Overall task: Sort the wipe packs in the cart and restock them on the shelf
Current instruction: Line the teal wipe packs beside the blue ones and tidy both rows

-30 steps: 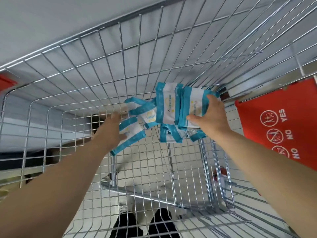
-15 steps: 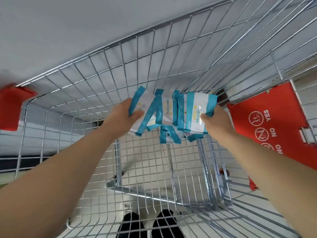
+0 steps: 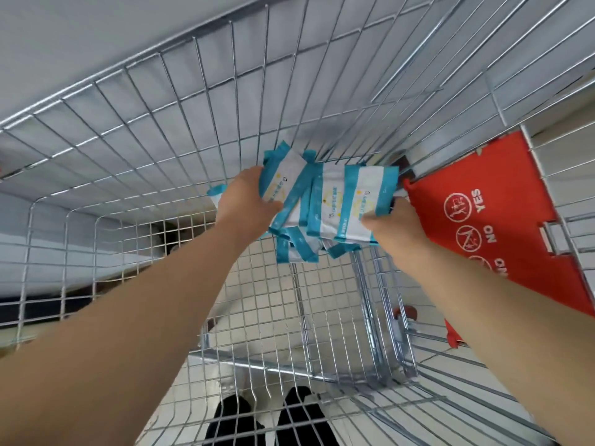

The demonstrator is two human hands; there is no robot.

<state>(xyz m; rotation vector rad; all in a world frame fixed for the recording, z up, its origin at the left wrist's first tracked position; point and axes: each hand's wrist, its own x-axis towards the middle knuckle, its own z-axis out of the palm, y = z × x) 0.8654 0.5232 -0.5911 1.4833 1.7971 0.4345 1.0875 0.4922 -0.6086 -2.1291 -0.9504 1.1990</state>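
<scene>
While hands [image 3: 246, 204] [image 3: 397, 225] grip packs [image 3: 351, 201], sign [image 3: 515, 194] — YES, NO

a red panel [image 3: 502, 239] sits at the right, printed with white round pictograms and the words yes and no. a pale floor [image 3: 328, 317] lies below. two black shoes [image 3: 236, 420] stand side by side at the bottom edge. a plain grey surface [image 3: 96, 33] fills the upper left.

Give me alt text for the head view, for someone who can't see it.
The left hand and right hand together grip a bundle of blue-and-white wipe packs inside a wire shopping cart, one at each side of the bundle. A red panel with YES and NO pictograms sits at the cart's right.
</scene>
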